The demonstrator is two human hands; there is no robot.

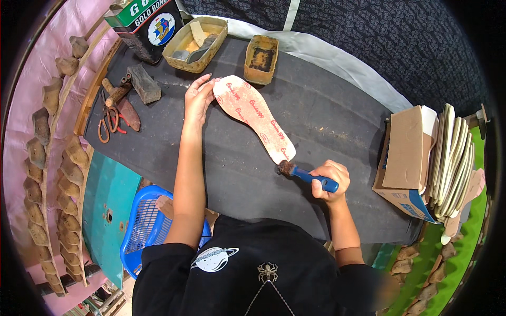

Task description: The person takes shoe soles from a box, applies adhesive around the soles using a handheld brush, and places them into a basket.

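Observation:
A pinkish shoe insole (pixel 254 111) with red markings lies slantwise on the dark worktable (pixel 232 184). At its wide end, my left hand (pixel 198 99) grips the edge between thumb and fingers. My right hand (pixel 334 180) is wrapped round the blue handle of a brush (pixel 301 174). The brush's dark, clotted bristles touch or nearly touch the insole's narrow end, the one nearer me.
At the back stand a large can (pixel 150 31), a tray with scrapers (pixel 176 59) and a smaller tray (pixel 256 75). Scissors (pixel 109 118), a hammer (pixel 117 95) and a grey block (pixel 144 84) lie left. A cardboard box (pixel 403 150) holds stacked insoles (pixel 450 158) right. A blue basket (pixel 139 221) sits below.

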